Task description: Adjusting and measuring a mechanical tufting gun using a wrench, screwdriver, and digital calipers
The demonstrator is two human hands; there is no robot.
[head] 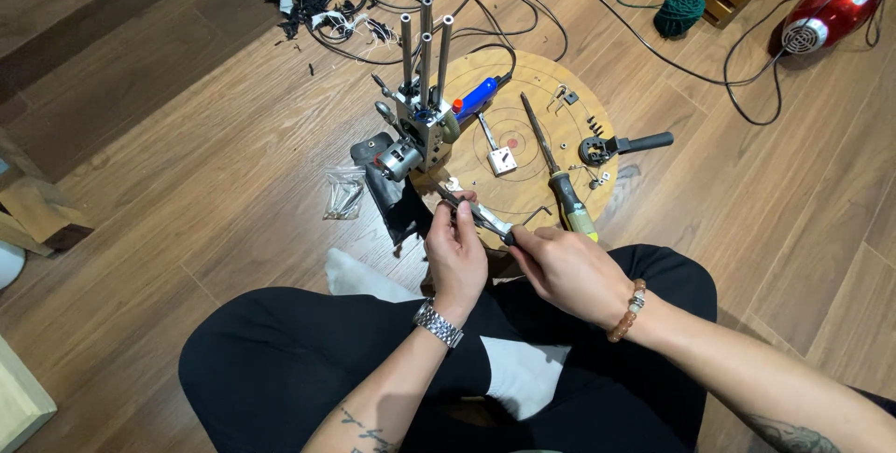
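Over the round board (523,126), both hands (509,252) grip pliers (476,215).

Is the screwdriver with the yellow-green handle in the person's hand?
No, the screwdriver lies on the round wooden board; both hands grip a small metal tool.

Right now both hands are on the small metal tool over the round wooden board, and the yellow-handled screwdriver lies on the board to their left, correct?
Not quite. The head view shows the screwdriver to their right on the wooden board, beyond the right hand. Both hands, left hand included, do hold the metal tool.

Tiny screws (595,176) on round board (537,70), indistinct
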